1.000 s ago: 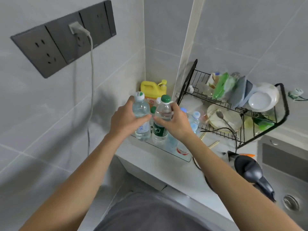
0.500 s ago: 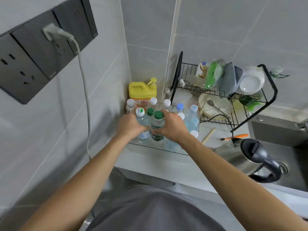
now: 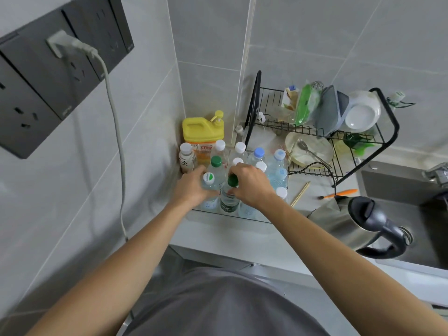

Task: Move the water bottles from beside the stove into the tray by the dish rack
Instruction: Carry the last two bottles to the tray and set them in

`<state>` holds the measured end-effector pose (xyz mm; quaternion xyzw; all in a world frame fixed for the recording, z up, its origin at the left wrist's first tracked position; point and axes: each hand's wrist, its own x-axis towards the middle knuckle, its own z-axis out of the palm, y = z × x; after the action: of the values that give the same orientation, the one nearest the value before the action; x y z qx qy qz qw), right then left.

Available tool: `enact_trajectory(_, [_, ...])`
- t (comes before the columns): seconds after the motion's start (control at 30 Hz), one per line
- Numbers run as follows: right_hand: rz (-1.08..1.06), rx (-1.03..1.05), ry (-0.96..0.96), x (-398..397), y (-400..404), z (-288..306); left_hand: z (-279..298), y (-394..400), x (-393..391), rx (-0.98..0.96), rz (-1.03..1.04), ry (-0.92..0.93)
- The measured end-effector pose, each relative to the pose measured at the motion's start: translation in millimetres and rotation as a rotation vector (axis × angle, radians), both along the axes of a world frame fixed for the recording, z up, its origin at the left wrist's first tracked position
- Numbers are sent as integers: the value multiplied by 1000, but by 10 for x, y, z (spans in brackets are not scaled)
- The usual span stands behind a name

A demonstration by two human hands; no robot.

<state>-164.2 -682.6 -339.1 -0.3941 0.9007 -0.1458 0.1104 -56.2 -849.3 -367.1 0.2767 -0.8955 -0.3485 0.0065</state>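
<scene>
Your left hand [image 3: 194, 185] is wrapped round the white-capped bottle [image 3: 209, 184], your right hand [image 3: 252, 184] is clamped on the green-capped bottle [image 3: 230, 192]. Both bottles are upright at the near edge of the tray [image 3: 232, 215], touching each other. I can't tell whether their bases are fully seated.

Risks from here:
- The tray is packed. More bottles [image 3: 269, 163] stand from 12 to 3 o'clock of your right hand, caps just beside your knuckles. Pull the hand back carelessly and you likely knock one over, and the rest could follow.
- The near tray wall looks low and clear. If a base sits on the rim, the bottle probably tips toward you, off the table [image 3: 232, 238], when you let go.
- The kettle [image 3: 351, 221] sits at 4 o'clock of your right hand, near your forearm. Swing the elbow out and you clip it toward the sink [image 3: 397, 187].
- The yellow jug [image 3: 202, 134] at 12 o'clock blocks any push deeper.

Open both hands straight up, one at a time.
</scene>
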Motion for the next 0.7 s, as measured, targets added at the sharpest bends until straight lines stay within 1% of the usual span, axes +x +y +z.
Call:
enact_trajectory(0.07, [34,12,17,-28,3,25,44,-19,-25,-38,3,53])
enact_trajectory(0.17, [76,36,31,-53,10,37,163,-74,-87,-114,-73,82])
enact_trajectory(0.33, [96,71,28,-56,-16,88,203,-180,-85,-174,-200,-71])
enact_trajectory(0.4, [101,82,26,-67,-26,113,189,-194,-71,-205,-213,-89])
enact_trajectory(0.53, [112,73,21,-84,13,131,192,-145,-78,-218,-255,-70])
enact_trajectory(0.7, [116,58,13,-78,25,130,166,-56,-140,-197,-267,6])
